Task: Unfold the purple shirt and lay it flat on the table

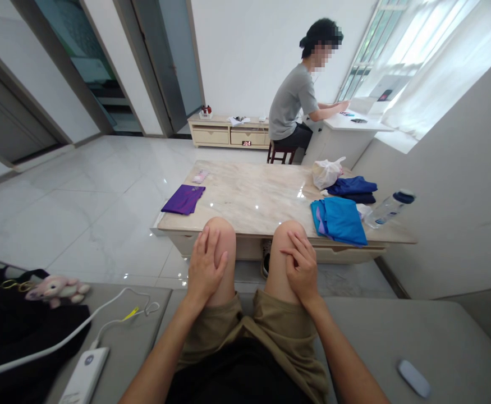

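Marble counter (249, 196) | left hand (205, 269), right hand (302, 266) open on knees (225, 231) | blue garment (344, 220) centre-right: likely soft, light; grip fold.

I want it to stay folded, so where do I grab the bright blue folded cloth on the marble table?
Probably its near edge, from your side with the right hand: the bright blue folded cloth lies flat, that edge at the front rim of the marble table, so fingers can slide under, thumb on top.
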`<state>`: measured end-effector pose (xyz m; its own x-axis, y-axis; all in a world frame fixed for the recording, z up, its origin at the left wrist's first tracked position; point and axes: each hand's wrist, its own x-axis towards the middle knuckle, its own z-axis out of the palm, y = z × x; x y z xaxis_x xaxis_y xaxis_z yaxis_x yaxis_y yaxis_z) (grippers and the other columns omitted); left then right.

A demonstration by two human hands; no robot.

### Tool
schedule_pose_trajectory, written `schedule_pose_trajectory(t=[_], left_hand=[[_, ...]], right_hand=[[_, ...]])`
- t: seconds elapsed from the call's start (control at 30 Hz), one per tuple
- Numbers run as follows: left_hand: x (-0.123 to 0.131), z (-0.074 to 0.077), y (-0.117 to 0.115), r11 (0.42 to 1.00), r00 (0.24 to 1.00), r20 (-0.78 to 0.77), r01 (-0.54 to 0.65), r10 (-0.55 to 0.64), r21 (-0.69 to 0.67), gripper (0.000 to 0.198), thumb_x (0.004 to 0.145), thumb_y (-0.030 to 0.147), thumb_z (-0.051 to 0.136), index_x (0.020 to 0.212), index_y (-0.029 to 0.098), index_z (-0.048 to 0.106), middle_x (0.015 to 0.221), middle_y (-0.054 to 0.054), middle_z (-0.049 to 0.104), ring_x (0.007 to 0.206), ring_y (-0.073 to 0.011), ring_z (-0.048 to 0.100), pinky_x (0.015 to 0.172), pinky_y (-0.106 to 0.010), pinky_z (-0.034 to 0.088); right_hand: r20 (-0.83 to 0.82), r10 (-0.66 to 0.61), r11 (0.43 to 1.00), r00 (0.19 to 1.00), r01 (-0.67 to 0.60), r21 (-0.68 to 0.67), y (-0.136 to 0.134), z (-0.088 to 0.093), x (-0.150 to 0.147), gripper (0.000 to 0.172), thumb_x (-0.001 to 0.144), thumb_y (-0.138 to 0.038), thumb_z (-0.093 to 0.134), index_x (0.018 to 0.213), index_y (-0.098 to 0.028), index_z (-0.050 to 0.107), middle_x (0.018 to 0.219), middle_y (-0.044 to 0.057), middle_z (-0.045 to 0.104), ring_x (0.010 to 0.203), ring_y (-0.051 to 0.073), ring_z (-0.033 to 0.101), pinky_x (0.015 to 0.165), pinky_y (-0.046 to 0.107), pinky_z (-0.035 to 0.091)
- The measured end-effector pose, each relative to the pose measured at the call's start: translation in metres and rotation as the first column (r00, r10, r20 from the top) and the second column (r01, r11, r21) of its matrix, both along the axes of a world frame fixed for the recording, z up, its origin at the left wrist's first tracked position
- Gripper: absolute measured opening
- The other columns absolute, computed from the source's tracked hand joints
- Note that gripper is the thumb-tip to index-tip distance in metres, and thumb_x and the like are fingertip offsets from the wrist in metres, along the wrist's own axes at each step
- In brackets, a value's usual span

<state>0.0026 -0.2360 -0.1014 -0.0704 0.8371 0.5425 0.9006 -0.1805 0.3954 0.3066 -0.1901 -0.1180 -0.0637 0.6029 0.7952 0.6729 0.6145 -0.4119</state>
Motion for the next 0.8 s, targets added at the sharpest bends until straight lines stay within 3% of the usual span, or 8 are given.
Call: schedule_pose_trajectory(t=[0.8], left_hand=[[0.0016, -0.0010, 0.0001, 1.000, 1.000, -0.006, -0.010, 0.010, -0.005, 0.069, 0.111, 0.040, 0.056, 0.176, 0.025, 0.041, 0.184, -0.015, 0.036, 0.169, -0.0373, 0.037, 0.136, -0.058, 0.039]], right_hand=[[-0.005, -0.007, 1.000, 1.000, 0.007, 0.005, -0.0018, 0.0022, 0.0024, 0.031, 0.100, -0.008, 0.057, 0.095, -0.024, 0.083, 0.150, 0.011, 0.076, 0.149, 0.030, 0.064, 0.125, 0.061, 0.051]])
